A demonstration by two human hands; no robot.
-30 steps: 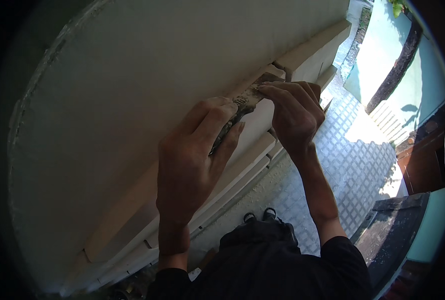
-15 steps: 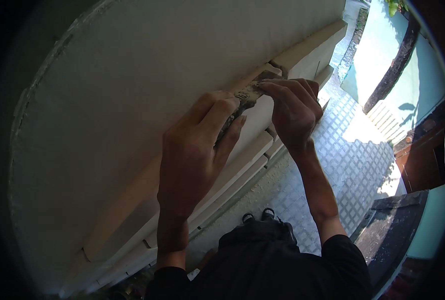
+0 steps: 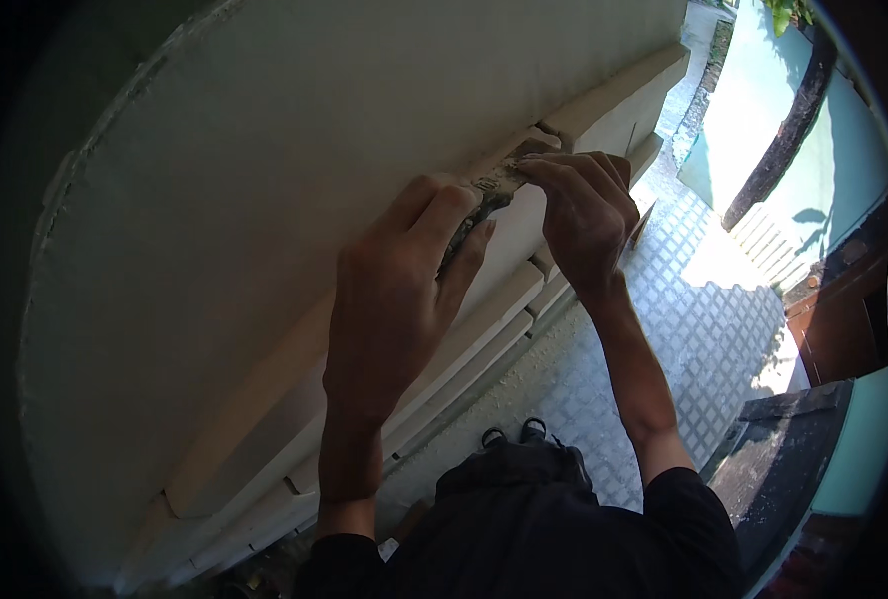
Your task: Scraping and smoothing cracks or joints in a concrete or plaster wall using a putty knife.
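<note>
Ok so L hand [image 3: 389, 275] is pinching the near end of a grubby strip [image 3: 501, 188] btwn thumb & fingers, up at the wall ledge [image 3: 618, 100]. R hand [image 3: 586, 222] has curled fingertips on the far end; thumb's hidden, so can't tell if it's a proper pinch. Vs 1 sec ago, L hand's a bit closer to R hand, grip abt the same. Both hands block the strip's ends. Pale wall [image 3: 254, 170] to the L, paving [image 3: 698, 245] + dark board [image 3: 783, 449] to the R.

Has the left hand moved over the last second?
Yes, the left hand has shifted up and right along the wall ledge, closer to its dark gap.
</note>
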